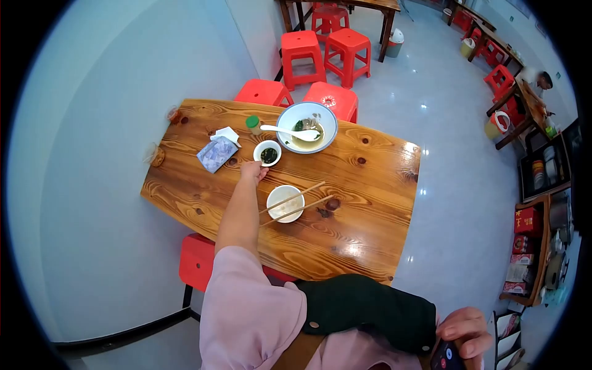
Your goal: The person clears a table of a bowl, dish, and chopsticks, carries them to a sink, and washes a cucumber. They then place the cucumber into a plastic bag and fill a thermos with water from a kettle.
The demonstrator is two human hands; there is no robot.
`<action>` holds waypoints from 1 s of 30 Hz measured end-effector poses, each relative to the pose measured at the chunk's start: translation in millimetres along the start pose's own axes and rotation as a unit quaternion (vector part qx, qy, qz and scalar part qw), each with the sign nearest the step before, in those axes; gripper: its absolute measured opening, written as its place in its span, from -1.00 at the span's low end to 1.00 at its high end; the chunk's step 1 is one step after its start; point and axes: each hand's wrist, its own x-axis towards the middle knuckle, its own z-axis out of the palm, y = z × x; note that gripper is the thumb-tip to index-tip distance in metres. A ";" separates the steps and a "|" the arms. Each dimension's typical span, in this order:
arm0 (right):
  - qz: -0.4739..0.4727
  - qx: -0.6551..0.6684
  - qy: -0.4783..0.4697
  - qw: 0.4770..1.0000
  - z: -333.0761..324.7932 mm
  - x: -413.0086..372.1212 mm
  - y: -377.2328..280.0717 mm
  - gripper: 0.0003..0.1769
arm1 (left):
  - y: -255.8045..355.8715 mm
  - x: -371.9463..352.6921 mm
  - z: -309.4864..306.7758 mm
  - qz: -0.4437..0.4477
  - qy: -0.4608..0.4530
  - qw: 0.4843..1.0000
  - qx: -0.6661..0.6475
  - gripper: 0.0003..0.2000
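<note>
My left hand (253, 172) reaches across the wooden table, its fingers closed at the near rim of a small white sauce bowl (259, 146) of dark liquid with green bits. Behind it stands a large white bowl (330, 127) with a blue rim, holding leftover soup and greens. A white spoon (285, 130) leans in it. Nearer me, two wooden chopsticks (308, 189) rest across a smaller white bowl (285, 216). At the lower right my right hand (467, 333) is wrapped around a dark phone (441, 359) with round blue and red icons, partly cut off by the frame.
A tissue pack (217, 154) and a green-lidded jar (253, 124) stand on the wooden table (364, 216). Jars line its wall side. Red stools (327, 98) surround it. Shelves (531, 253) stand at right; a person (534, 79) sits at a far table.
</note>
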 end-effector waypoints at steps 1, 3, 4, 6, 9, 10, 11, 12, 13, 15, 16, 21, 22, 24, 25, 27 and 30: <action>0.001 -0.002 0.000 1.000 0.9 2.1 0.2 -0.47 | -0.7 1.9 0.4 -0.004 0.008 1.000 -0.001 -0.85; 0.003 -0.003 0.001 1.000 2.1 5.4 2.4 -0.46 | -0.4 1.1 1.6 0.009 0.038 0.999 0.020 -0.85; -0.002 0.007 0.001 1.000 2.1 6.9 4.2 -0.46 | 0.7 -1.6 2.2 0.023 0.069 0.997 0.039 -0.84; -0.005 0.017 -0.001 1.000 2.6 11.1 5.9 -0.45 | 6.8 -15.2 -2.0 0.031 0.063 0.996 0.059 -0.85; -0.009 0.006 0.020 1.000 0.6 7.9 6.9 -0.42 | 21.1 -38.6 -13.0 0.046 0.058 0.994 0.083 -0.90; -0.002 0.023 0.035 0.999 -4.2 -2.7 12.5 -0.51 | 26.2 -42.4 -18.1 0.062 0.047 0.993 0.090 -0.89; 0.005 0.041 0.050 0.998 -8.3 -11.5 15.4 -0.59 | 31.7 -47.4 -22.0 0.079 0.035 0.992 0.096 -0.88; 0.006 0.041 0.051 0.998 -9.8 -12.5 15.4 -0.59 | 39.5 -54.9 -24.3 0.082 0.032 0.990 0.108 -0.88; 0.002 0.051 0.050 0.997 -11.5 -12.2 15.8 -0.59 | 48.6 -64.3 -24.4 0.086 0.028 0.989 0.120 -0.89; 0.000 0.061 0.049 0.997 -14.1 -13.1 16.4 -0.59 | 64.0 -76.8 -22.4 0.092 0.010 0.985 0.149 -0.89; -0.010 0.069 0.054 0.996 -15.1 -14.4 17.1 -0.59 | 68.2 -79.0 -19.0 0.102 0.005 0.983 0.155 -0.91; 0.007 0.090 0.084 0.992 -14.5 -14.6 8.7 -0.58 | 87.9 -95.0 20.6 0.126 0.003 0.977 0.174 -0.93; 0.012 0.086 0.088 0.992 -15.2 -15.3 7.1 -0.58 | 88.4 -92.9 30.1 0.128 -0.003 0.977 0.169 -0.93; 0.016 0.078 0.091 0.993 -16.9 -17.0 3.2 -0.58 | 89.9 -85.6 47.6 0.133 -0.004 0.975 0.178 -0.93; 0.026 0.068 0.093 0.993 -17.7 -18.1 0.5 -0.59 | 89.3 -83.0 55.9 0.133 -0.007 0.975 0.178 -0.93; 0.035 0.054 0.096 0.993 -19.5 -20.7 -3.6 -0.59 | 88.4 -80.1 72.2 0.187 0.051 0.945 0.263 -0.90; 0.034 0.031 0.098 0.994 -23.5 -26.3 -7.4 -0.59 | 81.4 -65.4 86.3 0.260 0.077 0.896 0.351 -0.85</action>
